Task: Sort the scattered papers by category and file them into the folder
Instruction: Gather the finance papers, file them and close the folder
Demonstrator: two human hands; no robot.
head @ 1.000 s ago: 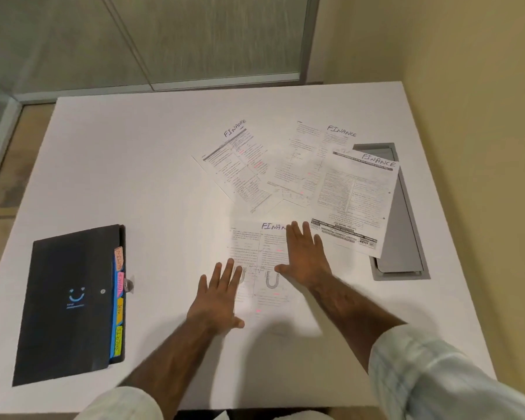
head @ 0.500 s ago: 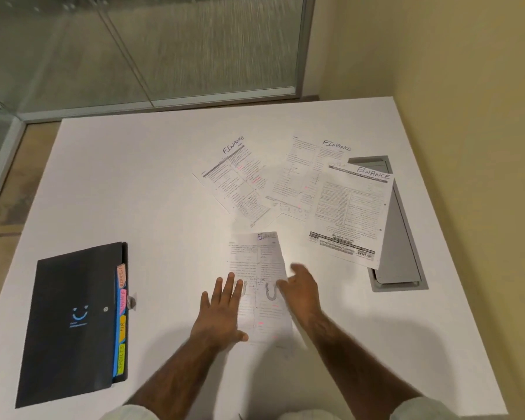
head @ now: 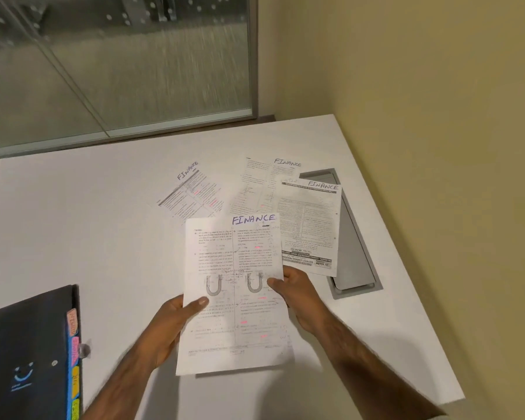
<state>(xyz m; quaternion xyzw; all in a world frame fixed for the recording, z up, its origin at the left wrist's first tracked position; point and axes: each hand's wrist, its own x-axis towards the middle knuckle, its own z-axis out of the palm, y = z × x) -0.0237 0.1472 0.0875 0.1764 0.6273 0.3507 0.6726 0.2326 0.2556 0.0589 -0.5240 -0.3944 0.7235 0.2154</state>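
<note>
Head view: left hand (head: 170,322) and right hand (head: 297,295) pinch the side edges of a sheet (head: 234,286) headed FINANCE, held above the table (head: 88,222), long axis pointing away; the folder (head: 28,359) lies to the left, nearer the left hand.

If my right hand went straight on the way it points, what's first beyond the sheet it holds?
Probably the tilted sheet lying far left; the right hand seems raised off the table, so it might pass over it.
</note>
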